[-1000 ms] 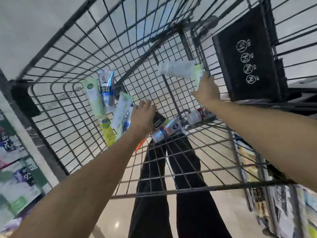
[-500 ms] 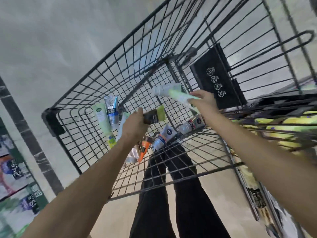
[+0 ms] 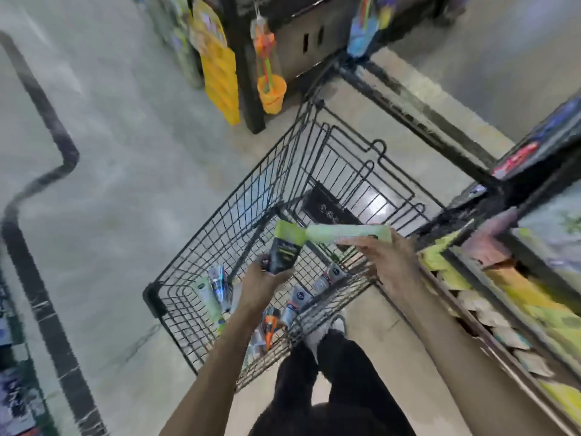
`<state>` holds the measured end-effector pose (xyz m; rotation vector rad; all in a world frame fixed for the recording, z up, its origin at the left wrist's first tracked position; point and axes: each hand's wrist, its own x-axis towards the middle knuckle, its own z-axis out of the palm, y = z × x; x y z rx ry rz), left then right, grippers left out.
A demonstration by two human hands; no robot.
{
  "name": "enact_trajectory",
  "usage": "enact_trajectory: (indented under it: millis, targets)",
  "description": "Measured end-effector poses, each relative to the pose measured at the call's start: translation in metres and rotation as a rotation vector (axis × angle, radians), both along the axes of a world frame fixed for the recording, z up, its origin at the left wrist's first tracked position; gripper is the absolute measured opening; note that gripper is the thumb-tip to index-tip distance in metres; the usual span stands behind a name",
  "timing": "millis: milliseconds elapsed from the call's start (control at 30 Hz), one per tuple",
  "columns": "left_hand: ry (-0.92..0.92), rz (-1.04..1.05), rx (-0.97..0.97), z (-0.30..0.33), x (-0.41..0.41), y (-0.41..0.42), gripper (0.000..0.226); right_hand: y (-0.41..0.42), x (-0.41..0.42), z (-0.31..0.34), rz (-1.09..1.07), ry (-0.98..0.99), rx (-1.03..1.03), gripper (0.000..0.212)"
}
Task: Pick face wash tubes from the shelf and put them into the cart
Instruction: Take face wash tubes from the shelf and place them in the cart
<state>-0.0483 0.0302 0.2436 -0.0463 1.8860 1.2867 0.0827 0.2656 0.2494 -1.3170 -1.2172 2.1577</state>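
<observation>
A black wire cart (image 3: 176,313) stands in front of me with several face wash tubes (image 3: 217,283) lying on its bottom. My left hand (image 3: 262,283) grips a black tube with a green end (image 3: 284,248) above the basket. My right hand (image 3: 382,259) holds a pale green tube (image 3: 347,233) that lies sideways over the cart's right side. Both tubes are in the air, their ends close together.
A shelf (image 3: 503,278) with yellow and green packs runs along the right, close to the cart. A dark shelf post (image 3: 243,73) with hanging orange and yellow goods (image 3: 270,92) stands beyond the cart. Grey floor lies to the left, crossed by a dark stripe (image 3: 41,278).
The view has swung up and back, so the whole cart and the aisle now show. Both hands have risen out of the basket, each still holding its tube.
</observation>
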Motion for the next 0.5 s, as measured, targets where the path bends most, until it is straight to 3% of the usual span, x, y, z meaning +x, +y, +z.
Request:
enact_trajectory:
  millis: [67,167,300,500]
  targets:
    - [-0.001,-0.043,0.068,0.026,0.014,0.010,0.042,0.001,0.026,0.018,-0.125,0.106,-0.084,0.042]
    - [-0.017,-0.122,0.152,0.057,0.037,0.025,0.048,-0.001,0.066,0.044,-0.265,0.214,-0.140,0.015]
    - [-0.003,-0.250,0.226,0.087,0.080,0.051,0.049,-0.008,0.121,0.084,-0.303,0.369,-0.165,0.043]
    - [0.006,-0.387,0.288,0.109,0.168,0.089,0.047,-0.017,0.228,0.119,-0.427,0.313,-0.014,0.025]
